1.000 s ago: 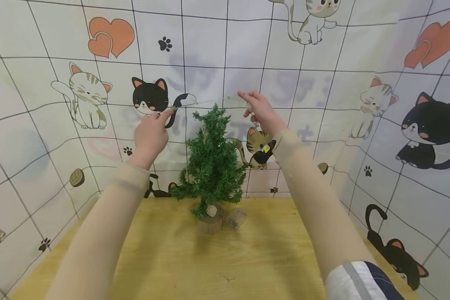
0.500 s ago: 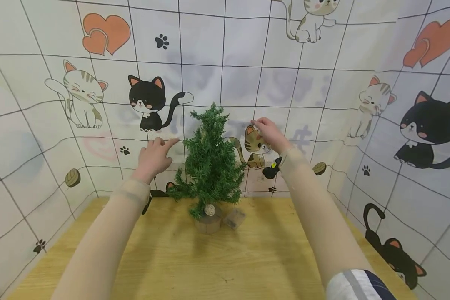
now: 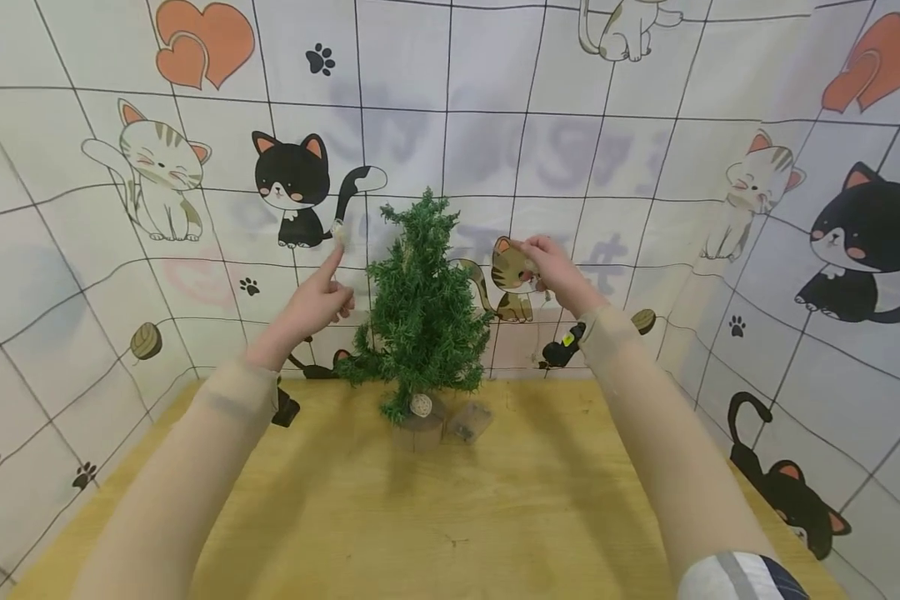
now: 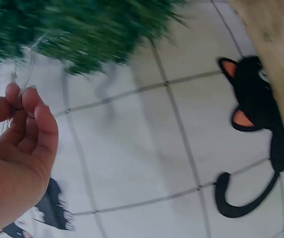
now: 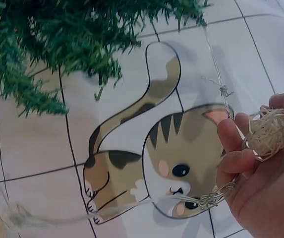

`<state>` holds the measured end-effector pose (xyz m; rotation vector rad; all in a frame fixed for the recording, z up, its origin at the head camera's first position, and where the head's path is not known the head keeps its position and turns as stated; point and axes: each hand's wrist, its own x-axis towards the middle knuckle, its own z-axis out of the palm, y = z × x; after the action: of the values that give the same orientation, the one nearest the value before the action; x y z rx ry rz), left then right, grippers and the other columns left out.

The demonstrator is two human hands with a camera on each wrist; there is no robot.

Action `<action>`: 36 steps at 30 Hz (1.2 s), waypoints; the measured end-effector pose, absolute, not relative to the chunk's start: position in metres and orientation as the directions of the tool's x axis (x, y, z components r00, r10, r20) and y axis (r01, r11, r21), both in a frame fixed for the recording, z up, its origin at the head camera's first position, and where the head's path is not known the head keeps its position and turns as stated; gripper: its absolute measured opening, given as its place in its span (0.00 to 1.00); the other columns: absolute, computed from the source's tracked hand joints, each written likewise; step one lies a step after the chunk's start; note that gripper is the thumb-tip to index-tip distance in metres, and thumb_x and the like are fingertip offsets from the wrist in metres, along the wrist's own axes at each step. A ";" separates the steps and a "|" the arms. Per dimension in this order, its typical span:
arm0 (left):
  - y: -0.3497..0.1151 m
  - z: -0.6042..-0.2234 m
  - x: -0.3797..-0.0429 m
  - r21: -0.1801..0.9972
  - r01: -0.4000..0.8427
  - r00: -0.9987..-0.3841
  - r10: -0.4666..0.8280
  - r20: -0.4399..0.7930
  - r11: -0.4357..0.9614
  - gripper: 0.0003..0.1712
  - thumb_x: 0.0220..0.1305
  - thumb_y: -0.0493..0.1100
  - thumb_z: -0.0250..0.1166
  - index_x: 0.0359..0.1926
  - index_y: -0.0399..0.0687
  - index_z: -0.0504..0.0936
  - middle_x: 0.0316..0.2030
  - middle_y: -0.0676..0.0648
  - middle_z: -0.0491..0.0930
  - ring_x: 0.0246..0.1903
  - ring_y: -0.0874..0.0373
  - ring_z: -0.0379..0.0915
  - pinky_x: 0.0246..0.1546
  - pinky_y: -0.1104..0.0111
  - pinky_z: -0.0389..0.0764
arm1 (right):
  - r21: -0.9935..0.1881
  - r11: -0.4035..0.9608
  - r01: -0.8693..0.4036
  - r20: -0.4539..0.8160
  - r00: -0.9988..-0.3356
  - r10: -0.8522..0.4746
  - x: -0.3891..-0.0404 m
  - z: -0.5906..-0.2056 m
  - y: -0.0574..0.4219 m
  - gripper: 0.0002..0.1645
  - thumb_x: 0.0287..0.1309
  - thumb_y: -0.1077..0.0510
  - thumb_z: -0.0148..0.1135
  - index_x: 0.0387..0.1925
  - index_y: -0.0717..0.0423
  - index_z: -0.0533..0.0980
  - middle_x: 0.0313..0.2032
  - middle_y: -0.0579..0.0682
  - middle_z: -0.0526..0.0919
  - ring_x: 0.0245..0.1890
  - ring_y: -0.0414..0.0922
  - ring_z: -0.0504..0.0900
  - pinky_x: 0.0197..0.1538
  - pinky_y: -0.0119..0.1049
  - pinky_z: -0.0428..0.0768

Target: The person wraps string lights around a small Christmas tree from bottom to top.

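A green artificial Christmas tree (image 3: 423,308) stands on a round wooden base (image 3: 418,429). Left of its upper branches is my left hand (image 3: 317,300), index finger raised beside something small and pale. In the left wrist view, its thumb and fingers pinch a thin clear light string (image 4: 28,74) that leads to the branches. To the right of the tree, my right hand (image 3: 558,271) holds the string by a pale rattan ball (image 5: 268,133) cupped in its fingers. From there one knotted length of wire (image 5: 223,91) runs up to the foliage, and a loose end trails leftward.
A small clear box (image 3: 470,422) lies beside the base on the wooden table (image 3: 450,517). Another rattan ball (image 3: 421,406) rests against the tree's foot. Cat-printed white cloth (image 3: 487,58) encloses the back and sides.
Both hands have come down from above the treetop, where the string stretched between them, to either side of the tree. In the last half second, the left index finger has swung upward; the right hand shifted slightly right.
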<state>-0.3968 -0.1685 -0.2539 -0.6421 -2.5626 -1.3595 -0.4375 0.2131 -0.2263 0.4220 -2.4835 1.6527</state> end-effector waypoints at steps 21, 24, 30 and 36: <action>-0.180 -0.276 -0.388 0.537 0.343 -0.931 0.206 0.301 0.771 0.39 0.70 0.39 0.46 0.78 0.55 0.42 0.21 0.47 0.77 0.13 0.58 0.59 0.16 0.65 0.63 | -0.881 0.401 -0.250 0.179 -0.962 -0.206 -0.437 -0.247 0.216 0.25 0.76 0.47 0.40 0.57 0.65 0.61 0.70 0.50 0.61 0.38 0.53 0.74 0.26 0.35 0.65; -0.178 -0.294 -0.405 0.514 0.320 -0.945 0.225 0.239 0.796 0.40 0.68 0.39 0.48 0.78 0.57 0.43 0.19 0.47 0.74 0.12 0.60 0.54 0.15 0.67 0.61 | -0.870 0.444 -0.215 0.146 -0.972 -0.183 -0.436 -0.257 0.228 0.26 0.76 0.47 0.40 0.59 0.65 0.61 0.70 0.51 0.62 0.36 0.50 0.75 0.25 0.36 0.64; -0.177 -0.320 -0.426 0.571 0.358 -0.928 0.350 0.128 0.739 0.38 0.69 0.38 0.52 0.77 0.49 0.48 0.26 0.44 0.79 0.15 0.59 0.60 0.18 0.66 0.64 | -0.860 0.483 -0.168 0.078 -0.976 -0.201 -0.426 -0.270 0.252 0.23 0.77 0.50 0.38 0.57 0.66 0.59 0.72 0.54 0.57 0.39 0.56 0.75 0.22 0.36 0.62; -0.179 -0.333 -0.433 0.693 0.388 -0.868 0.495 0.053 0.607 0.38 0.67 0.31 0.45 0.76 0.41 0.45 0.61 0.25 0.64 0.38 0.44 0.73 0.22 0.62 0.68 | -0.841 0.512 -0.176 0.077 -0.975 -0.209 -0.408 -0.271 0.267 0.17 0.77 0.50 0.39 0.51 0.61 0.61 0.74 0.54 0.53 0.37 0.53 0.73 0.24 0.35 0.61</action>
<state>-0.4325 -0.1794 -0.3327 -0.8138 -2.9440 -1.2123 -0.4084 0.2666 -0.2712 0.3523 -2.7613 1.5292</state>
